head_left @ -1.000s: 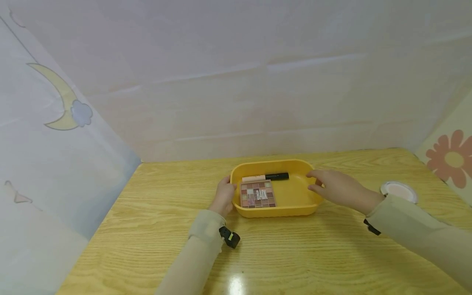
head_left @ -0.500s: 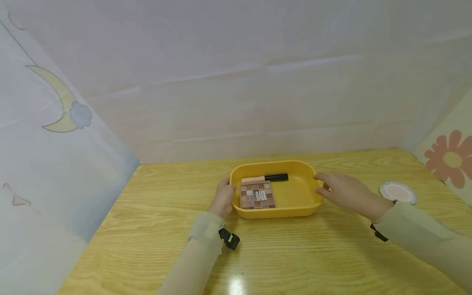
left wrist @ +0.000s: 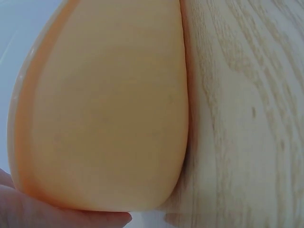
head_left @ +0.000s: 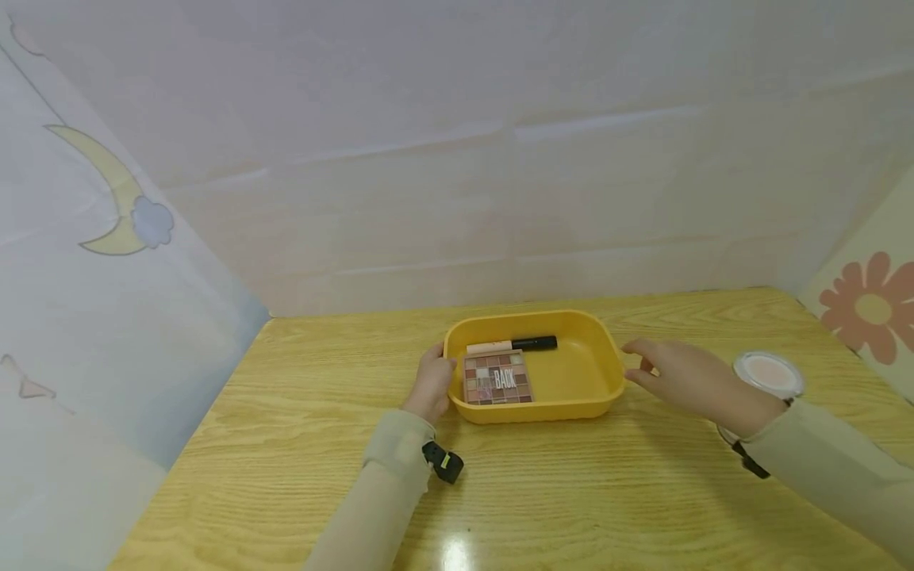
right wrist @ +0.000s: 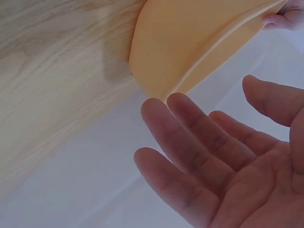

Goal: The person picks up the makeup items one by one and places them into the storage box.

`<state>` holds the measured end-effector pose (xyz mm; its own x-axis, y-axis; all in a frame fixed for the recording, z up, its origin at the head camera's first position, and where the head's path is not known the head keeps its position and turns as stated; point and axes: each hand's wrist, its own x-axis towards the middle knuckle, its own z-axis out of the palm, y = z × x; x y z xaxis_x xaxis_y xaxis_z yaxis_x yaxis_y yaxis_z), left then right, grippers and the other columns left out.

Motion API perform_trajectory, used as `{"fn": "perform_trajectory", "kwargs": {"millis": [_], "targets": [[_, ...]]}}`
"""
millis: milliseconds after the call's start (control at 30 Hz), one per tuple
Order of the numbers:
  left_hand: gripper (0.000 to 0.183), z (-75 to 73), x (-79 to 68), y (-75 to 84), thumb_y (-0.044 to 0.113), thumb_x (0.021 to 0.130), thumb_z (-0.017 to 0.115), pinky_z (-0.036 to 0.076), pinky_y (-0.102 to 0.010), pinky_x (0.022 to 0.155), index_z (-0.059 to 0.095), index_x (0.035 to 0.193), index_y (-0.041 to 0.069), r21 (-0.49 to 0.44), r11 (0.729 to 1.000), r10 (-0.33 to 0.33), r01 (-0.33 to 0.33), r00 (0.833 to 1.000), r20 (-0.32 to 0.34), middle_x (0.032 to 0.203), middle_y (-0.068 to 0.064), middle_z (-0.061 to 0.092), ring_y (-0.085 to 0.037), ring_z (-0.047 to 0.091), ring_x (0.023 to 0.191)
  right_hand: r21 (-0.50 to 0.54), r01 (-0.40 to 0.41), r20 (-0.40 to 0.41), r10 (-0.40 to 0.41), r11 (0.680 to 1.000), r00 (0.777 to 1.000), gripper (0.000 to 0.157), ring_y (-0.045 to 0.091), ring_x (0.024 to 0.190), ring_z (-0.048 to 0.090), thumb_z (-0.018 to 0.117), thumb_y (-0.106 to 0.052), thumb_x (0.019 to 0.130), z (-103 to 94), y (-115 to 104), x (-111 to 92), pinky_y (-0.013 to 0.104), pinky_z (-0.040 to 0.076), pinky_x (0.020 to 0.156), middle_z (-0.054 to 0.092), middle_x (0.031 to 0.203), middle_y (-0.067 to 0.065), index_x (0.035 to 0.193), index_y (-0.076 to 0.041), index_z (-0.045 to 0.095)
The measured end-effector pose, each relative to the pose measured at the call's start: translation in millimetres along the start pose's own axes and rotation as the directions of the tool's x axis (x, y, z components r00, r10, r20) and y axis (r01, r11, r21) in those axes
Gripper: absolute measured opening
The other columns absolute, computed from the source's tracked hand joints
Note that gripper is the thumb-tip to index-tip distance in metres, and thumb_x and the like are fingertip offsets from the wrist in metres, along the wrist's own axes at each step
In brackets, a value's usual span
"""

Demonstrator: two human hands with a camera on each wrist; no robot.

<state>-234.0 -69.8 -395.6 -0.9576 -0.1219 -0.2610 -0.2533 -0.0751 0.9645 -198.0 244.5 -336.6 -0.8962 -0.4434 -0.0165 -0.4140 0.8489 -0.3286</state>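
A yellow plastic basket (head_left: 564,411) sits on the table, holding an eyeshadow palette (head_left: 496,377) marked "BACK" and a slim tube (head_left: 534,343), pale pink with a black end. My left hand (head_left: 430,385) grips the basket's left end, thumb at the rim; in the left wrist view its fingers (left wrist: 61,216) lie along the basket's outer wall (left wrist: 109,104). Just off the right end is my right hand (head_left: 681,379), holding nothing. The right wrist view shows that right hand (right wrist: 223,166) with fingers loosely extended and spread, and the basket (right wrist: 166,47) beyond.
A round white-rimmed compact (head_left: 769,373) with a pale pink centre lies on the wooden table (head_left: 557,492), partly behind the right forearm. A pale cloth backdrop (head_left: 400,198) rises behind the table and at both sides.
My right hand has drawn back to the right, from over the basket's right end to just outside it. The left hand keeps its grip, and the basket's contents lie as before.
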Motion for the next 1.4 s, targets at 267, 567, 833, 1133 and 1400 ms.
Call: {"fn": "perform_trajectory", "kwargs": {"millis": [267, 567, 833, 1133, 1400], "targets": [[0.050, 0.5, -0.8, 0.1, -0.007, 0.099, 0.032, 0.028, -0.052, 0.112, 0.025, 0.148, -0.009, 0.000, 1.000, -0.001, 0.001, 1.000, -0.001, 0.150, -0.026, 0.030, -0.040, 0.030, 0.137, -0.007, -0.021, 0.000, 0.021, 1.000, 1.000, 0.044, 0.016, 0.069, 0.060, 0.062, -0.020, 0.095, 1.4, 7, -5, 0.034, 0.050, 0.056, 0.066, 0.088, 0.009, 0.125, 0.012, 0.054], [0.050, -0.3, 0.6, -1.1, -0.007, 0.099, 0.031, 0.029, -0.052, 0.112, 0.025, 0.148, -0.010, -0.007, 1.000, 0.000, 0.000, 1.000, -0.002, 0.150, -0.027, 0.029, -0.041, 0.030, 0.137, -0.017, -0.028, -0.002, 0.028, 0.999, 1.000, 0.044, 0.015, 0.068, 0.059, 0.062, -0.019, 0.095, 2.3, 12, -8, 0.033, 0.049, 0.054, 0.066, 0.088, 0.008, 0.126, 0.012, 0.054], [0.050, -1.3, -1.4, -0.5, -0.006, 0.099, 0.031, 0.028, -0.052, 0.112, 0.024, 0.149, -0.009, -0.001, 1.000, -0.005, 0.005, 1.000, 0.001, 0.151, -0.026, 0.028, -0.041, 0.029, 0.138, -0.012, -0.030, -0.007, 0.030, 0.999, 1.000, 0.044, 0.016, 0.069, 0.061, 0.063, -0.020, 0.094, 4.2, 16, -12, 0.035, 0.050, 0.056, 0.066, 0.088, 0.007, 0.124, 0.011, 0.054], [0.049, -1.6, -1.9, -0.8, -0.005, 0.099, 0.033, 0.031, -0.051, 0.111, 0.027, 0.148, -0.009, 0.007, 1.000, -0.008, 0.008, 1.000, 0.002, 0.149, -0.025, 0.033, -0.039, 0.034, 0.136, -0.026, -0.060, -0.009, 0.060, 0.998, 0.998, 0.047, 0.017, 0.070, 0.060, 0.064, -0.023, 0.094, 3.9, 19, -19, 0.035, 0.049, 0.056, 0.066, 0.089, 0.007, 0.125, 0.011, 0.054], [0.049, -1.3, -0.4, -0.9, -0.005, 0.100, 0.032, 0.030, -0.051, 0.112, 0.027, 0.148, -0.009, 0.014, 1.000, -0.005, 0.005, 1.000, 0.003, 0.149, -0.026, 0.032, -0.040, 0.032, 0.137, -0.025, -0.074, -0.012, 0.074, 0.997, 0.997, 0.046, 0.015, 0.068, 0.060, 0.065, -0.023, 0.094, 5.4, 25, -26, 0.034, 0.048, 0.055, 0.066, 0.089, 0.008, 0.124, 0.011, 0.055]]}}
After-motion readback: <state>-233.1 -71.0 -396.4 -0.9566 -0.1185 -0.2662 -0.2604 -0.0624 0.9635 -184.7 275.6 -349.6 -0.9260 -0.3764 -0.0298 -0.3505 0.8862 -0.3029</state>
